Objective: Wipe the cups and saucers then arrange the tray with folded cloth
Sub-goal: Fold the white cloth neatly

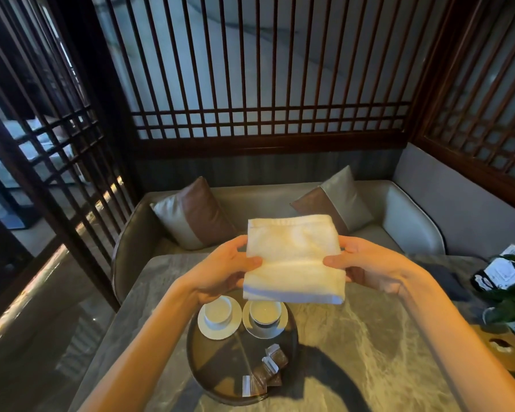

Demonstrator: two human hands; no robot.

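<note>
A folded white cloth [292,260] is held up flat in the air above the table. My left hand [220,269] grips its left edge and my right hand [366,266] grips its right edge. Below it a round dark tray [197,361] rests on the marble table. On the tray's far side stand two white cups on white saucers: the left cup [217,312] on its saucer [208,328], the right cup [265,312] on its saucer [265,331]. The cloth's lower edge hides the tray's far rim.
Several small wrapped packets [268,370] lie on the tray's near side. The marble table [369,352] meets a grey sofa with two cushions [191,215] beyond. A plant [512,292] and a dark packet [497,272] stand at the right. Wooden lattice screens surround the booth.
</note>
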